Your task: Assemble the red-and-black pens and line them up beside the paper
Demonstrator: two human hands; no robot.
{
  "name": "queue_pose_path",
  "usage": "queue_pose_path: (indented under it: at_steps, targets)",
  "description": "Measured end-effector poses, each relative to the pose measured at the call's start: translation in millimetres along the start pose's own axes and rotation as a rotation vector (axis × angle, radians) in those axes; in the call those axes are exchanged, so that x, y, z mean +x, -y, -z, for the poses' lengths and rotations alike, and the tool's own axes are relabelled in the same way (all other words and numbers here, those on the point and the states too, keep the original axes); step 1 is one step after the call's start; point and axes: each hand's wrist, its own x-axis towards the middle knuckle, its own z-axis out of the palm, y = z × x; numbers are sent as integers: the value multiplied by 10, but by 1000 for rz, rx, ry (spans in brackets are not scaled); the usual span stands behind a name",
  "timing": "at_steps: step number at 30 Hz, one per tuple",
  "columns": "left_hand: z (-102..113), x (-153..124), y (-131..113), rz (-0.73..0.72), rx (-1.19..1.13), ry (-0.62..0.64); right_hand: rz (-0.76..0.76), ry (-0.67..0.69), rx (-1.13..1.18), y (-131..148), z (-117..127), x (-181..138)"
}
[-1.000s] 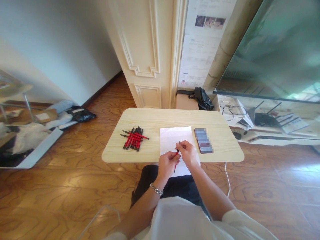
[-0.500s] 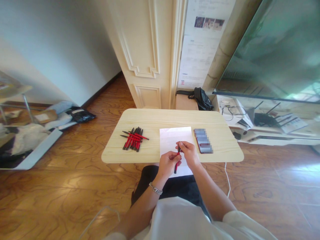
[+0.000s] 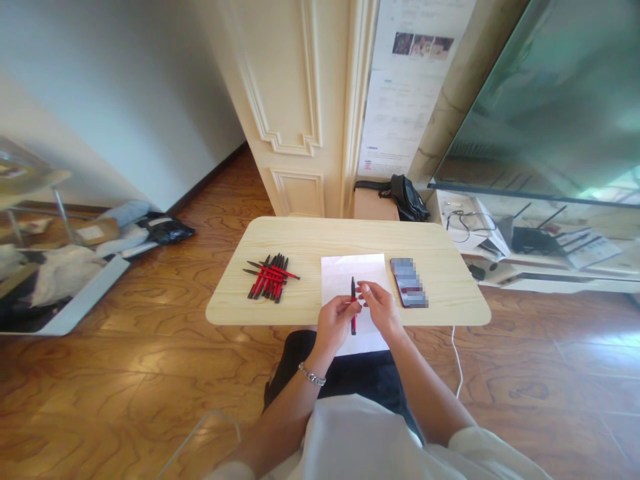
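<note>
Between the fingers of my left hand (image 3: 336,321) is a red and black pen (image 3: 353,325), upright in view with its black tip pointing away from me. My right hand (image 3: 380,308) is just to the right of the pen, its fingers curved and apart, holding nothing that I can see. Whether a fingertip still touches the pen I cannot make out. Both hands are over a white sheet of paper (image 3: 333,272), which hangs over the table's near edge. To the left lies a crisscrossed pile of similar red and black pens (image 3: 271,279).
A phone (image 3: 409,283) with a blurred screen lies right of the paper on the pale wooden table (image 3: 300,233). Beyond the table sits a black bag (image 3: 407,198) on a box. A white cable (image 3: 456,360) hangs below the right side.
My right fingers have come off the pen's upper end, baring its black tip. The pen now stands straighter in my left hand. The view has shifted slightly.
</note>
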Motion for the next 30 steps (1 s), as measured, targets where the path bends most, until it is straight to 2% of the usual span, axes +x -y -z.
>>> queue_pose_path:
  at_steps: [4,6,11,15,21,25,30]
  targets:
    - [-21,81,-133,-33,-155,-75,-62,42,-20,-130,68,-90]
    - [-48,102,-185,-45,-209,-82,-105,51,83,-166,59,-139]
    - [-176,97,-217,20,-313,-21,-127,-131,509,-99,-69,-172]
    - [-220,76,-185,-12,-317,49,-116,-168,607,37,-117,-76]
    - [6,92,-50,-67,-21,18,24,-193,747,147,93,320]
    - [206,138,33,-134,123,-63,-12,-144,755,88,241,561]
    - [365,183,35,-181,184,-160,-87,-106,744,23,265,667]
